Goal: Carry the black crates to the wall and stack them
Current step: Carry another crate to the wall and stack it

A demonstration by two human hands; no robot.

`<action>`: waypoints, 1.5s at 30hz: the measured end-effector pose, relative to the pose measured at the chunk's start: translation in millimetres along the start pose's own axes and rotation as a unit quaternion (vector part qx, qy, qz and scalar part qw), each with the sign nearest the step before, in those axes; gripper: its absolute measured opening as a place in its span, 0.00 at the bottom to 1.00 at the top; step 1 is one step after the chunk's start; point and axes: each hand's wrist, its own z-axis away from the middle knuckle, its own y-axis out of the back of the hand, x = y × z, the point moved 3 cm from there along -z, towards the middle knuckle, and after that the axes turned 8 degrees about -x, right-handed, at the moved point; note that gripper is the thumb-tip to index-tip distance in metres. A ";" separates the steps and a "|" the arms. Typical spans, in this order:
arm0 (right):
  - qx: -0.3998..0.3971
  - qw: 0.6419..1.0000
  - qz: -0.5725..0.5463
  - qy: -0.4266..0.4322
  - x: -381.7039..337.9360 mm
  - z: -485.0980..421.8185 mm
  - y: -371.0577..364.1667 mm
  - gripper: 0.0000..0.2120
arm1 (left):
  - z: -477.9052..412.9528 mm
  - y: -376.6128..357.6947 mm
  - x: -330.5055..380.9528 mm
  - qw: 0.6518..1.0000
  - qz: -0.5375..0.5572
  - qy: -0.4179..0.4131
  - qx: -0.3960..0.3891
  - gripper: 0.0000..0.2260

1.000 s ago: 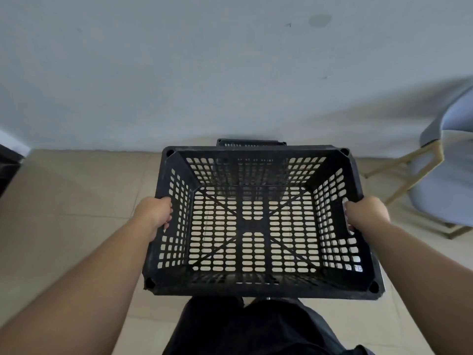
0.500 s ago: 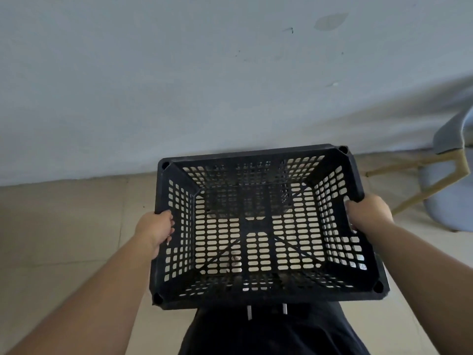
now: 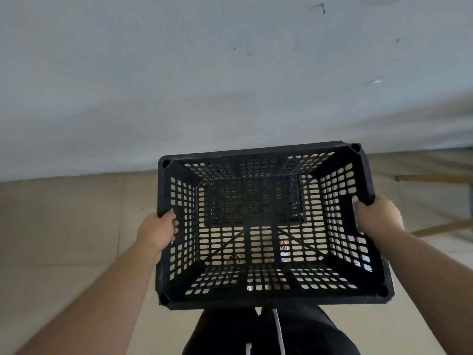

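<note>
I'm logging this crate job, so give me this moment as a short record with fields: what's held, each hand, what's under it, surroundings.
held item: black crate, perforated, empty, open side up, carried in front of the body
left hand: grips the crate's left rim
right hand: grips the crate's right rim
beneath: a dark shape shows through the crate's floor, perhaps another crate; cannot tell
ahead: pale wall meeting a tiled floor
right edge: wooden chair legs

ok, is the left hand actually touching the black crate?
Touching. The head view shows the left hand wrapped over the left rim of the black crate, no gap.
</note>
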 end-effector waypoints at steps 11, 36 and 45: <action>-0.022 0.999 -0.016 -0.021 -29.3 -152.3 -73.3 0.14 | -170.6 -56.1 8.5 1.000 0.009 0.011 -0.026 0.11; -0.054 0.993 -0.069 -0.082 -42.1 -234.9 -140.9 0.10 | -278.1 -87.4 10.3 0.997 -0.079 -0.020 -0.006 0.14; -0.004 0.997 -0.056 -0.050 -34.3 -232.0 -149.7 0.09 | -279.3 -83.2 12.9 0.997 -0.070 -0.012 -0.028 0.14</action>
